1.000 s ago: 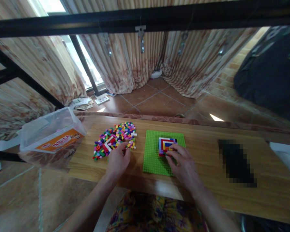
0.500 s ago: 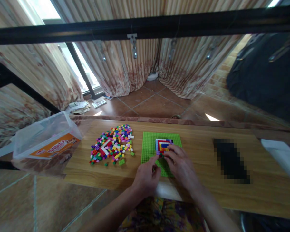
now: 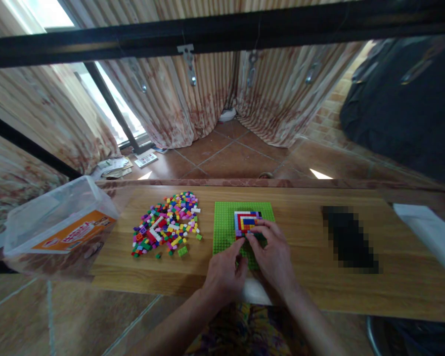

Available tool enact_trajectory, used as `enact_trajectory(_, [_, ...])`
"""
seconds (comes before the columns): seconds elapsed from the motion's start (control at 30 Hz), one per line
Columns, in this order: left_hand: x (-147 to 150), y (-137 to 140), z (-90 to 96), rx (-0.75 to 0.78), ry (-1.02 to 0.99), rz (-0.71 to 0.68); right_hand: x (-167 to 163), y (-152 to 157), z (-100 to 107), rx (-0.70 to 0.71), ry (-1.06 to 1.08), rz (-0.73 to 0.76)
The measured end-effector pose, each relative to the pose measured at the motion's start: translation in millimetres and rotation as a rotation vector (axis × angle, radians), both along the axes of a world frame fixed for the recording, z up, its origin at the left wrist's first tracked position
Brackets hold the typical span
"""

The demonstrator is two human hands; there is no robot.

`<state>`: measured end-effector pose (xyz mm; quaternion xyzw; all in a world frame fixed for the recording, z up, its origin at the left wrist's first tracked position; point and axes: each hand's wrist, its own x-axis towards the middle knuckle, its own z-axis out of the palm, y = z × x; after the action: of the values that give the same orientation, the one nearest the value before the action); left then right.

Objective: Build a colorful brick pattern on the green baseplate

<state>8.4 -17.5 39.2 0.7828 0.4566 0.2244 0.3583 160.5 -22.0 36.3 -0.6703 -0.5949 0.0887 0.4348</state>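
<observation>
Meeting at the near side of a small brick build [image 3: 244, 217], both hands work close together. The build stands on a green baseplate [image 3: 222, 222], just toward twelve o'clock from its middle, and shows nested bands of white, red, yellow and blue with purple at its edges. From the build's seven o'clock, the left hand [image 3: 225, 274] reaches in, its fingers curled and the index tip at the near edge. From four o'clock comes the right hand [image 3: 276, 252], fingers bent over the near corner. Whether either set of fingers pinches a brick, I cannot tell.

Toward nine o'clock from the baseplate, a heap of loose coloured bricks [image 3: 178, 228] spreads over the wooden worktop [image 3: 300, 282]; beyond it, also at nine, sits a clear plastic box [image 3: 55, 198] with an orange label [image 3: 76, 233]. At three o'clock lies a dark pixelated patch [image 3: 350, 240], and farther out, a white flat item [image 3: 428, 232].
</observation>
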Motion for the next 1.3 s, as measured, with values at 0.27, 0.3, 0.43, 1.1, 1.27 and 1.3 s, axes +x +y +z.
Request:
enact_trajectory(0.27, [0.3, 0.7, -1.5, -0.016, -0.045, 0.016, -11.1, 2.4, -4.4, -0.018, 0.067, -0.092])
enact_trajectory(0.3, [-0.4, 1.2, -2.5, -0.023, -0.081, 0.027, -11.6, 2.8, -4.5, -0.023, 0.068, -0.096])
enact_trajectory(0.43, [-5.9, 4.7, -7.4, -0.097, -0.291, 0.115, -12.1, 4.4, -4.6, -0.028, 0.049, -0.086])
enact_trajectory(1.1, [-7.7, 28.5, -4.9, 0.059, -0.385, 0.134, 8.8, -18.7, -18.5, 0.033, 0.201, -0.201])
enact_trajectory(1.27, [-2.1, 33.4, -4.9, 0.229, -0.270, 0.084, 7.0, -18.3, -18.7, 0.043, 0.217, -0.185])
enact_trajectory(1.3, [-0.9, 34.0, -5.8, 0.246, -0.266, 0.081, 6.8, -18.3, -18.9, 0.040, 0.218, -0.183])
